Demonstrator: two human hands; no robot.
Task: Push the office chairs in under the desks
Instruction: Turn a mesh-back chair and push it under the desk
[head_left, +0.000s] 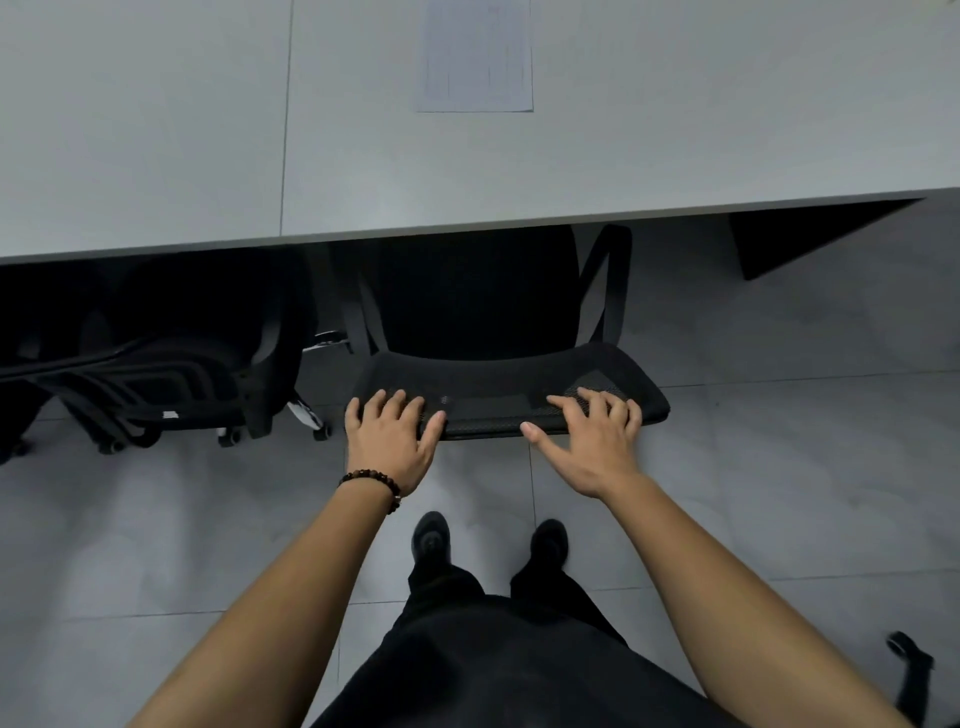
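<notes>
Left hand (390, 435) and right hand (592, 435) flat on mesh backrest top (498, 405) of office chair; grip wide, fingers spread, clasping nothing. Seat partly under tabletop (675, 156).

The desk (519, 171) hid the front of my chair's (498, 395) seat and its base. The second chair (156, 374) lay in shadow, cut by the left edge. Print on the paper (475, 57) was illegible.
</notes>
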